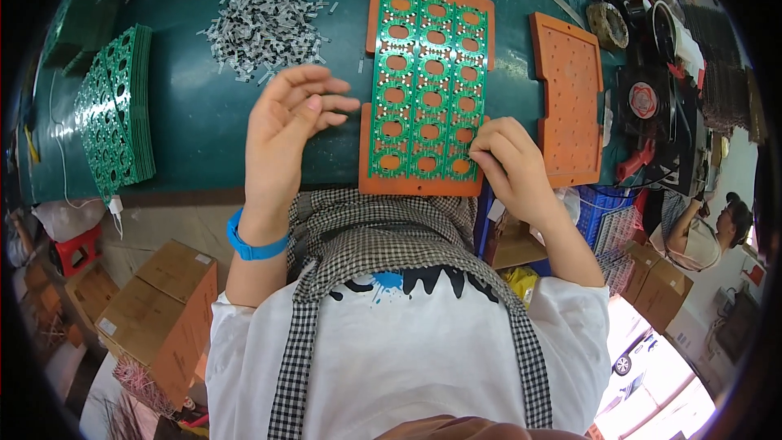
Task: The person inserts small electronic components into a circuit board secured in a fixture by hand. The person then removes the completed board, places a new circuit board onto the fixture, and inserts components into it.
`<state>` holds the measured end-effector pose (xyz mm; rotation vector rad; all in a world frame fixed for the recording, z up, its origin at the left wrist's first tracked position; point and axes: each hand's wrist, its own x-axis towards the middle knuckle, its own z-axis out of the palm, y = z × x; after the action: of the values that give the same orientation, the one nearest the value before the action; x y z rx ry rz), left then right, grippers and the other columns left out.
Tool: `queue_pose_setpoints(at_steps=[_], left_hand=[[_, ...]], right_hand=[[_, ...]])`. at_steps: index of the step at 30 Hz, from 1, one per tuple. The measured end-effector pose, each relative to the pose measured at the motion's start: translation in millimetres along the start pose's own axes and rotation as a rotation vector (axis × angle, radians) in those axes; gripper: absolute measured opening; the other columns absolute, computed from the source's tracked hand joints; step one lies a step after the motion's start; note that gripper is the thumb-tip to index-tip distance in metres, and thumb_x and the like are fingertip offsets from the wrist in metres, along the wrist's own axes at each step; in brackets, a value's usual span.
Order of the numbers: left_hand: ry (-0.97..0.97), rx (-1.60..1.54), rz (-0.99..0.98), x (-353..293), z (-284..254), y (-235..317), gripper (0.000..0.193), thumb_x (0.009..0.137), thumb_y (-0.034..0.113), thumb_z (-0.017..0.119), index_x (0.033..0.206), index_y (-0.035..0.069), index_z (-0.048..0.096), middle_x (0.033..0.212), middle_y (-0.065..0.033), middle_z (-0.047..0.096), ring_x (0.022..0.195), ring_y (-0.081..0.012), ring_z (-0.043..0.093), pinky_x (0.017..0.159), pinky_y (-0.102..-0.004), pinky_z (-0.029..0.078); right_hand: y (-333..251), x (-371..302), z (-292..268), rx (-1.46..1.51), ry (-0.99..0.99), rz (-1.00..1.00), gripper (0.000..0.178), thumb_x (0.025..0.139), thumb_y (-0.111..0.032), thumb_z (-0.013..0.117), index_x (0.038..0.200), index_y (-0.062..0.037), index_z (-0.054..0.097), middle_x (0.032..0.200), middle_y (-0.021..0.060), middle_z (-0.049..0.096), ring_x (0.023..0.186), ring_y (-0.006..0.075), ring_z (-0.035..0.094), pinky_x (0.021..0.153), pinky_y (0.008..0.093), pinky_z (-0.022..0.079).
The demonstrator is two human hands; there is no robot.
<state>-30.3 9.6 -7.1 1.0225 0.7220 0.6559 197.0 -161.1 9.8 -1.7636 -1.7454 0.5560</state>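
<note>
A green circuit board panel [430, 99], with rows of oval cut-outs, lies on an orange fixture plate [383, 187] at the table's near edge. My right hand [511, 165] is over the panel's lower right edge, thumb and index finger pinched together. Whatever is between those fingertips is too small to make out. Left of the panel, my left hand [287, 118] hovers above the table with its fingers loosely bent and apart, and nothing shows in it. Beyond that hand lies a heap of small clear-and-dark parts [265, 26], several scattered around it.
Stacked green panels [122, 110] stand at the left, beside a white cable plug [116, 205]. A second orange plate [570, 102] lies to the right. Farther right are a tape roll [608, 25] and a red-handled tool [635, 161]. Cardboard boxes [159, 301] stand below left; another person [702, 232] is at far right.
</note>
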Motion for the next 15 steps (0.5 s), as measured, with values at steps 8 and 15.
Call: queue_pose_setpoints(at_steps=[8,15], left_hand=[[0.224,0.674,0.207,17.6,-6.0,2.4,0.015,0.088,-0.003,0.057,0.103,-0.002,0.06,0.089,-0.0081,0.059,0.081,-0.0156,0.065,0.068,-0.0256,0.049],[0.065,1.158,0.411,39.2,12.9,-0.9,0.019,0.078,0.006,0.068,0.094,-0.001,0.06,0.09,-0.0157,0.058,0.086,-0.0356,0.057,0.074,-0.0425,0.046]], right_hand=[[2.8,3.2,2.3,-0.017,-0.002,-0.041,0.012,0.078,0.002,0.064,0.086,-0.0021,0.056,0.089,0.01,0.056,0.083,0.029,0.055,0.071,0.0368,0.046],[5.7,-8.3,13.9,-0.146,0.083,-0.094,0.016,0.076,0.0,0.067,0.089,-0.0028,0.059,0.089,0.0091,0.057,0.081,0.0281,0.057,0.069,0.0362,0.048]])
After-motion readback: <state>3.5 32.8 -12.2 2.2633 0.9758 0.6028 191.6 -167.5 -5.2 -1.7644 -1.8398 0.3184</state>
